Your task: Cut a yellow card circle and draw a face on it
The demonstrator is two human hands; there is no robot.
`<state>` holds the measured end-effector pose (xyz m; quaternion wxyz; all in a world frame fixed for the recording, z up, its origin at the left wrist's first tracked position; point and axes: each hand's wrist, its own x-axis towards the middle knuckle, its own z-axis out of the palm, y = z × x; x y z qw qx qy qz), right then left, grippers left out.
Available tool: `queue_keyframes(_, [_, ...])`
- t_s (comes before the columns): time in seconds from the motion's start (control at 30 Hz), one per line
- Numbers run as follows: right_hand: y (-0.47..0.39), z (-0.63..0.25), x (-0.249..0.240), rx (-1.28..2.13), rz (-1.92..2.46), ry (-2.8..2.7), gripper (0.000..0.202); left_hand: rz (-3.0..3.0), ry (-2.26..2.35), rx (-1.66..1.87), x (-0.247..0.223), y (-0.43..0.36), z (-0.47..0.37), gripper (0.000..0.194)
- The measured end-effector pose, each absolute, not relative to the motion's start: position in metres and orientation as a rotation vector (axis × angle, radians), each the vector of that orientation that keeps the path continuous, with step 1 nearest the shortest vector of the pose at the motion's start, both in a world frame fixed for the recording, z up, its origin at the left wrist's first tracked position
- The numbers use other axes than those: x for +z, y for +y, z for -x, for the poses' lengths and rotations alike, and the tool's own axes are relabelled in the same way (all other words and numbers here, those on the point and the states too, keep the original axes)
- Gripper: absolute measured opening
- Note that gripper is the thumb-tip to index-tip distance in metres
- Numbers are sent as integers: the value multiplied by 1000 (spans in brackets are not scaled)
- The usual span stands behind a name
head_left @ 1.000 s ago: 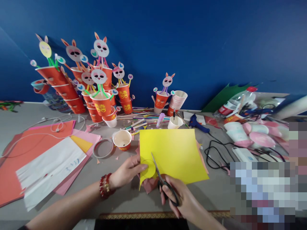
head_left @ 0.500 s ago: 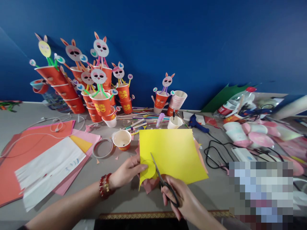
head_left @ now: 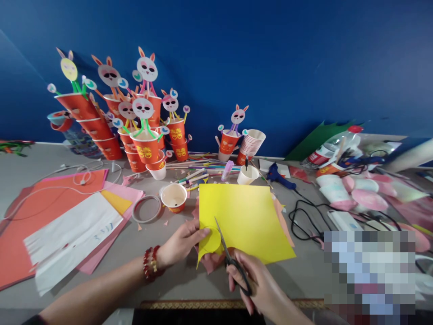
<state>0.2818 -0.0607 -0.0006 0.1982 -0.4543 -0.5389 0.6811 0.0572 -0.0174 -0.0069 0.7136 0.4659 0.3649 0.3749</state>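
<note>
A yellow paper sheet (head_left: 250,216) is pinched at its left edge by my left hand (head_left: 182,243), thumb on top beside a round outlined disc (head_left: 211,240) near the sheet's lower left corner. My right hand (head_left: 252,277) grips black-handled scissors (head_left: 230,259) with its fingers in the loops. The blades lie along the right side of the disc, tip pointing up and left. A cut runs up from the lower edge around part of the disc. Pinkish paper scraps (head_left: 210,264) show underneath the sheet.
Behind stand red paper cups (head_left: 145,146) with rabbit faces, and a cup stack (head_left: 251,146). Left are coloured paper sheets (head_left: 16,234), a tape roll (head_left: 146,209) and an open cup (head_left: 173,197). A blue glue gun (head_left: 280,176) with black cable lies right.
The view has shifted slightly, so everything sits a little further right. Both hands keep their hold, and the scissors stay beside the disc with little visible movement.
</note>
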Motion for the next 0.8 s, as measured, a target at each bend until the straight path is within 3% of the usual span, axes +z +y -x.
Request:
queue_keyframes(0.27, [-48, -296, 25, 2184, 1268, -1478, 56, -1022, 782, 785, -7, -18, -56, 43])
queue_keyframes(0.8, [-42, -288, 11, 1970, 1191, -1615, 58, -985, 747, 757, -5, -19, -54, 40])
